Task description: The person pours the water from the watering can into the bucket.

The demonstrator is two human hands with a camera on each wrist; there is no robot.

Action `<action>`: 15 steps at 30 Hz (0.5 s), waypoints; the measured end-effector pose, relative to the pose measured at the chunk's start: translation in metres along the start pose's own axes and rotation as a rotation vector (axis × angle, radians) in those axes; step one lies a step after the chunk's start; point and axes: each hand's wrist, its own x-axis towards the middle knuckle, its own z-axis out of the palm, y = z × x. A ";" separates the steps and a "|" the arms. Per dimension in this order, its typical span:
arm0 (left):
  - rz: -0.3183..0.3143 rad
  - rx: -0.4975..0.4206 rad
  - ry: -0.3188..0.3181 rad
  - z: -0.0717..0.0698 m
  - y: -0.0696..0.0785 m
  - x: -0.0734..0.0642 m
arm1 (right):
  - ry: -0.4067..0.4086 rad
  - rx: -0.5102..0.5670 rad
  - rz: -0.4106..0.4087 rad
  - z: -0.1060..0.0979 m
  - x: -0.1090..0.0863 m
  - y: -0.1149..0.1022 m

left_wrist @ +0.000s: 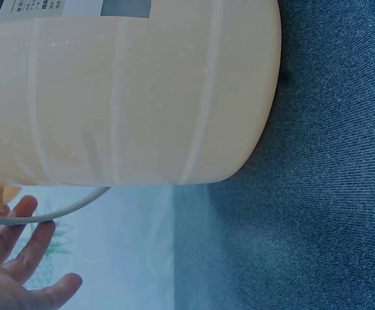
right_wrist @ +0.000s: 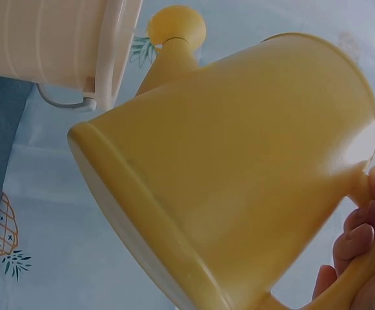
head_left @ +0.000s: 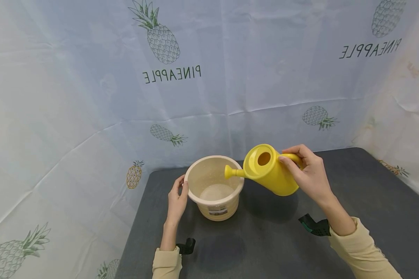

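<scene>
A yellow watering can (head_left: 277, 176) tilts left, with its spout rose (head_left: 229, 172) over the right part of a cream bucket (head_left: 218, 211). My right hand (head_left: 309, 170) grips the can's handle, fingers wrapped round it in the right wrist view. The can's base is raised off the table. At the bucket's left rim, my left hand (head_left: 178, 201) holds on with thumb and fingers. Fingertips (left_wrist: 43, 232) of that hand touch the bucket's grey bail handle (left_wrist: 64, 211) in the left wrist view. The bucket stands upright, a printed label (head_left: 218, 210) on its front.
The dark grey table (head_left: 356, 193) reaches back to a pale curtain (head_left: 251, 77) printed with pineapples, which also hangs at both sides. Black straps with a camera mount (head_left: 314, 225) stick out from both wrists.
</scene>
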 end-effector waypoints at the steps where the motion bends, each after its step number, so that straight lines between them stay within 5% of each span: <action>1: 0.000 0.001 0.000 0.000 0.000 0.000 | -0.001 0.001 0.000 0.000 0.000 0.000; 15: 0.006 0.001 0.005 0.001 -0.005 0.001 | -0.006 -0.006 -0.005 0.000 0.000 0.003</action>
